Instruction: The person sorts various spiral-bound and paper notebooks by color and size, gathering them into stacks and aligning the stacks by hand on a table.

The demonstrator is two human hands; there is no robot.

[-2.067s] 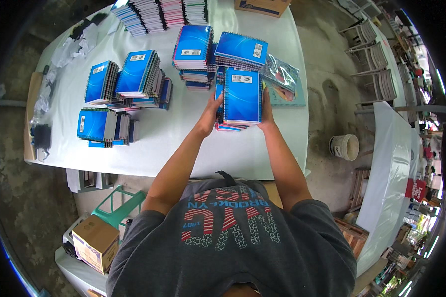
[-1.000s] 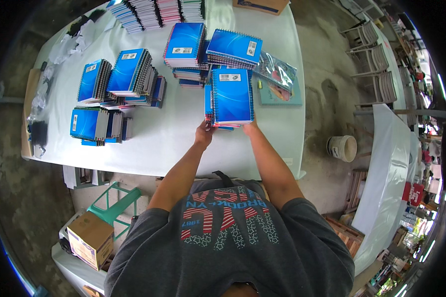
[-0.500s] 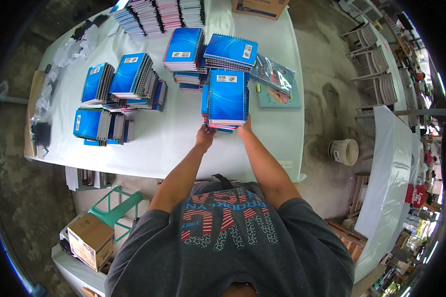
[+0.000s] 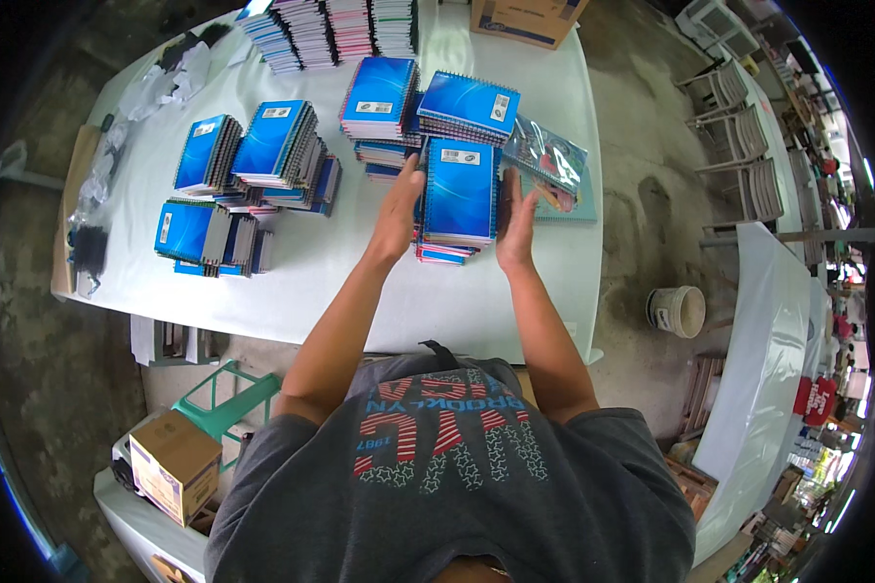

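Note:
A stack of blue spiral notebooks (image 4: 459, 199) lies on the white-covered table between my two hands. My left hand (image 4: 396, 219) is open along its left side, fingers stretched forward. At the right side my right hand (image 4: 516, 228) is open too, its fingers pointing forward beside the spiral edge. Whether either palm touches the stack I cannot tell. Just beyond it sits another notebook stack (image 4: 469, 102) turned sideways, with one more stack (image 4: 380, 92) to its left. A clear-wrapped notebook (image 4: 546, 154) and a teal notebook (image 4: 569, 206) lie to the right.
More blue notebook stacks (image 4: 270, 141) stand on the table's left part. Tall rows of notebooks (image 4: 348, 29) and a cardboard box (image 4: 527, 21) are at the far edge. Crumpled plastic (image 4: 146, 95) lies far left. A white bucket (image 4: 677, 311) and a green stool (image 4: 226, 403) stand on the floor.
Both hands have moved from the near end of the front stack to its two sides, fingers now straightened. The loose notebooks there look more evenly aligned. The view has shifted slightly.

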